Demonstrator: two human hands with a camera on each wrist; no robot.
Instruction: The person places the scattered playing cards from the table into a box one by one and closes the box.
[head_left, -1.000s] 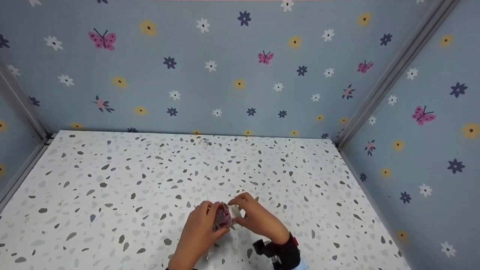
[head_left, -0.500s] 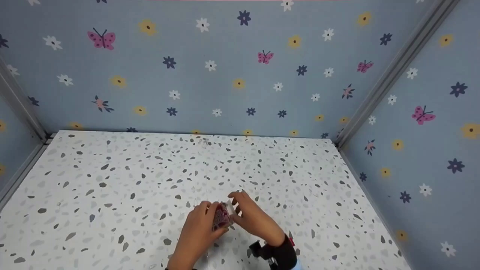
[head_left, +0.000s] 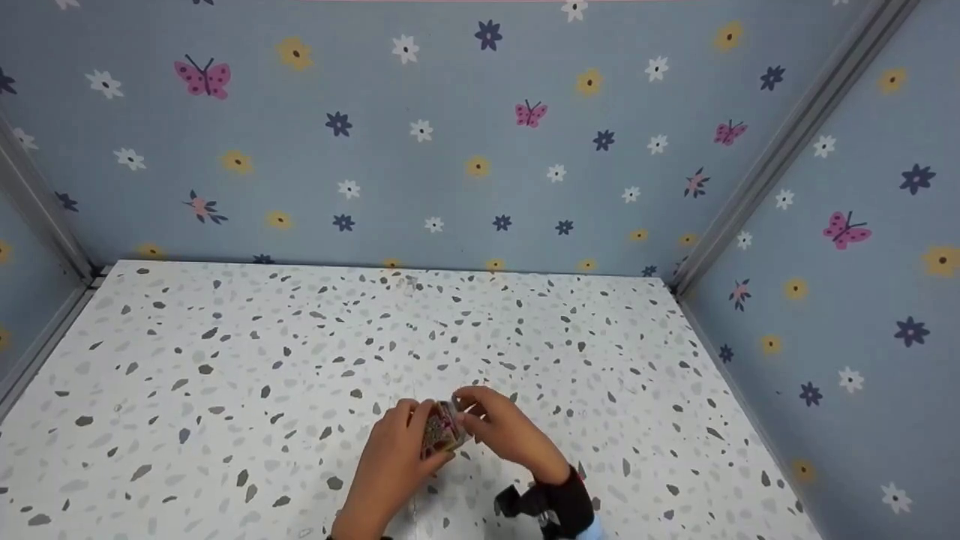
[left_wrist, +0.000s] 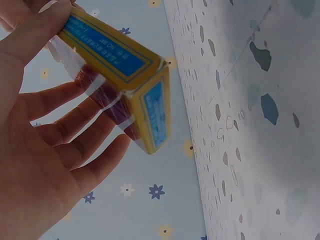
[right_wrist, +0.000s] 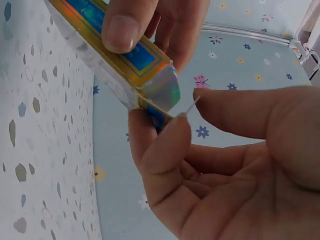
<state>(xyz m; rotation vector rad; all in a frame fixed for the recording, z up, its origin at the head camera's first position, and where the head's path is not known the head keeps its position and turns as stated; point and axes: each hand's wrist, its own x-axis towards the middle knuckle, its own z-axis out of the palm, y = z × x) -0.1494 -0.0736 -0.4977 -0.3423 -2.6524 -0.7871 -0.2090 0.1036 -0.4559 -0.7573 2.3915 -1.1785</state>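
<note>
Both hands hold a small yellow box (head_left: 441, 429) with blue labels, just above the speckled table (head_left: 300, 360). A clear wrap covers the box, and one face shows a red pattern. My left hand (head_left: 415, 429) grips the box (left_wrist: 125, 65), thumb on top and fingers behind it. In the right wrist view my right hand (right_wrist: 186, 111) pinches a thin flap of the clear wrap (right_wrist: 194, 103) between thumb and forefinger at the corner of the box (right_wrist: 131, 56). In the head view the right hand (head_left: 471, 411) sits at the right end of the box. A black strap (head_left: 555, 502) circles the right wrist.
The white speckled table is closed in by blue walls with flowers and butterflies: a back wall (head_left: 450, 150), a right wall (head_left: 862, 300) and a left wall (head_left: 22, 247). A grey metal post (head_left: 795, 142) runs up the back right corner.
Both hands and the box have shifted slightly left and away from me. The right fingers have closed in on the end of the box.
</note>
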